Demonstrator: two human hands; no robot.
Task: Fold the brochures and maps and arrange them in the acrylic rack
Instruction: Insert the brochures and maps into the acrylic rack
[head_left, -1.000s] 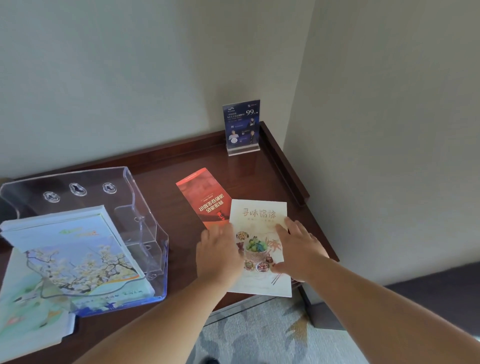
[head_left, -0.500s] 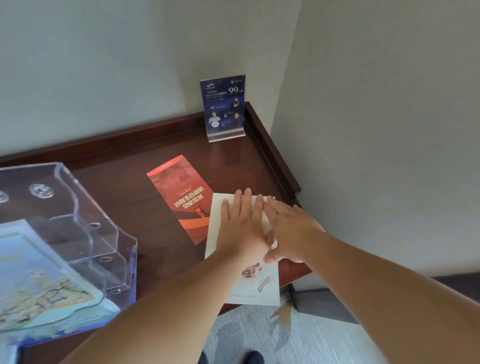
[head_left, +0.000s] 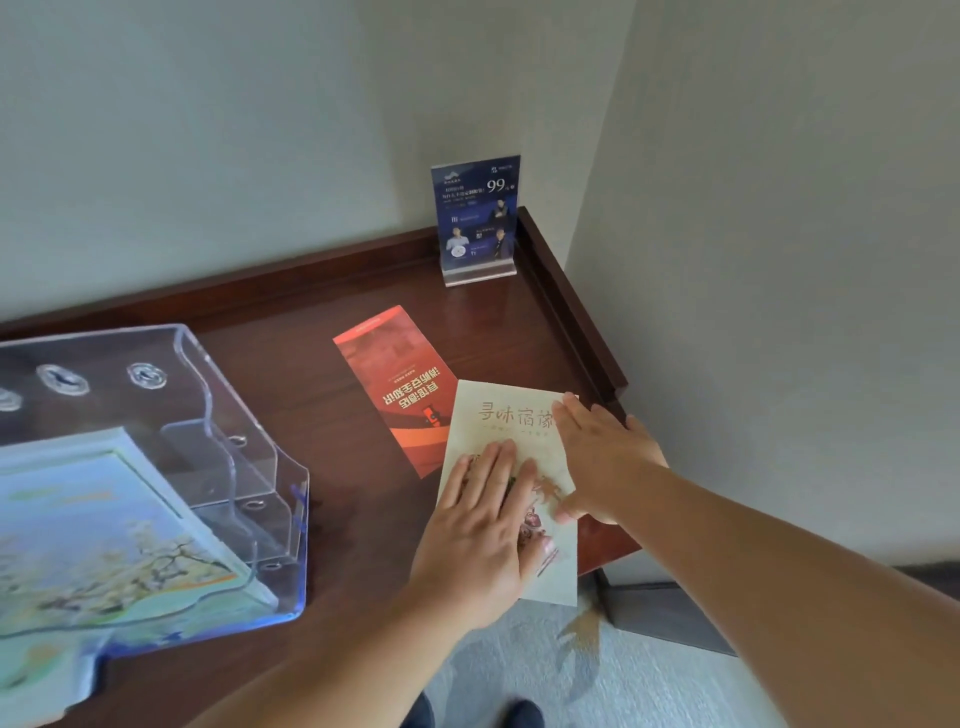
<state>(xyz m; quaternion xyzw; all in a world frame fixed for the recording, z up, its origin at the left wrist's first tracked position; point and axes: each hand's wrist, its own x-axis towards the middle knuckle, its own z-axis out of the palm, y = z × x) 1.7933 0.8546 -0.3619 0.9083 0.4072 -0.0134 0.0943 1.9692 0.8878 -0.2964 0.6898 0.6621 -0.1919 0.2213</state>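
Both flat, left hand (head_left: 478, 540) and right hand (head_left: 602, 462) press on the cream brochure (head_left: 493, 415).

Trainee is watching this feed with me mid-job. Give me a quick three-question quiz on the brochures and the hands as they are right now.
1. True or false: the left hand and right hand both lie flat on the cream brochure.
2. Seen from the head camera, the red brochure lies on the cream brochure's: A left; B right; C near side.
3. Fill in: the cream brochure's near end overhangs the table's ___ edge.
Key: 1 true; 2 A; 3 front.
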